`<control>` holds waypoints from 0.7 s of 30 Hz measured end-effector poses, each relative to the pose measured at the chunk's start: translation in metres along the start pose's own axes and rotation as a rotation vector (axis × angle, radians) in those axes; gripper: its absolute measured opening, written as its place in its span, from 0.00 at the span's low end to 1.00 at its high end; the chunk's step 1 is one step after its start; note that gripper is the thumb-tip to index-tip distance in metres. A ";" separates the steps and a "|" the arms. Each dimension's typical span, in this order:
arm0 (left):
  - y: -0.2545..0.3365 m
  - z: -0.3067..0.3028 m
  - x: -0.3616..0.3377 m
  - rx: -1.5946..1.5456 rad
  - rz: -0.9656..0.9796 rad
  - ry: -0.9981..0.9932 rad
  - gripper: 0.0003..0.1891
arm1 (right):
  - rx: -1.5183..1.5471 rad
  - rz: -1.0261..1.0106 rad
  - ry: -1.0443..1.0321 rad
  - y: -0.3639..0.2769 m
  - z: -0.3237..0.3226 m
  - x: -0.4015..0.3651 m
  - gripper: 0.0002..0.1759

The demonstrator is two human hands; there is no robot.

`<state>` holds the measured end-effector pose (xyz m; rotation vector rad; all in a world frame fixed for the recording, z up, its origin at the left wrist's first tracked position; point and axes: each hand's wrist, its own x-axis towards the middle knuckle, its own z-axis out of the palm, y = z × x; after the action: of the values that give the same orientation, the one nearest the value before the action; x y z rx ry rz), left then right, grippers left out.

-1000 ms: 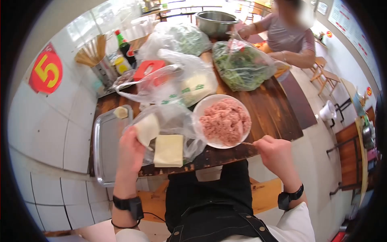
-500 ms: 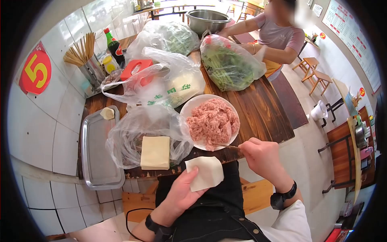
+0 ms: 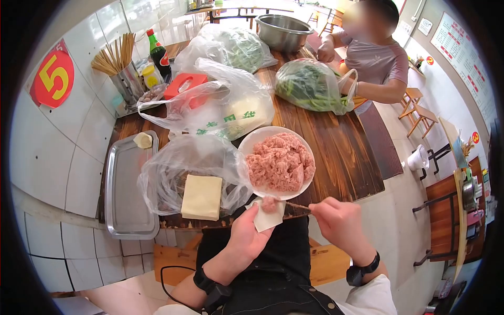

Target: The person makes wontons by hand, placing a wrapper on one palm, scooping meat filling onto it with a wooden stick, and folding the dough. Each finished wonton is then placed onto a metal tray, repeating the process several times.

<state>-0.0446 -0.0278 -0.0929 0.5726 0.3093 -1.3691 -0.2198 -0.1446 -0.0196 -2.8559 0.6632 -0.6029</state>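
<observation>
Raised to the plate, the left hand now cradles a wrapper while the right hand, gripping a stick, dabs mince onto it; likely the filling step, clean scrape-off needed next.

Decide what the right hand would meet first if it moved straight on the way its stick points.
Probably the dab of mince on the wrapper held in the left hand: the stick in the right hand points left at it. Depth is unclear; the tip may already touch.
</observation>
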 end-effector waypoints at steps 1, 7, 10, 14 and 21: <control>0.000 -0.001 0.001 -0.012 -0.006 -0.016 0.21 | -0.024 -0.014 0.017 -0.003 0.002 -0.006 0.07; 0.003 0.001 -0.002 -0.037 -0.043 0.048 0.22 | -0.035 0.012 0.142 -0.012 0.027 -0.034 0.08; 0.005 -0.001 -0.009 0.014 -0.026 0.042 0.22 | 0.057 0.064 0.123 0.001 0.019 -0.038 0.06; 0.012 0.000 -0.025 0.086 -0.017 0.014 0.20 | 0.342 0.234 0.195 0.003 0.009 -0.035 0.06; 0.020 0.026 -0.031 0.164 0.021 -0.119 0.24 | 0.250 -0.032 0.274 -0.005 0.008 -0.014 0.10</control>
<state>-0.0341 -0.0144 -0.0513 0.6251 0.0947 -1.4097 -0.2261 -0.1337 -0.0304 -2.5804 0.5350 -1.0175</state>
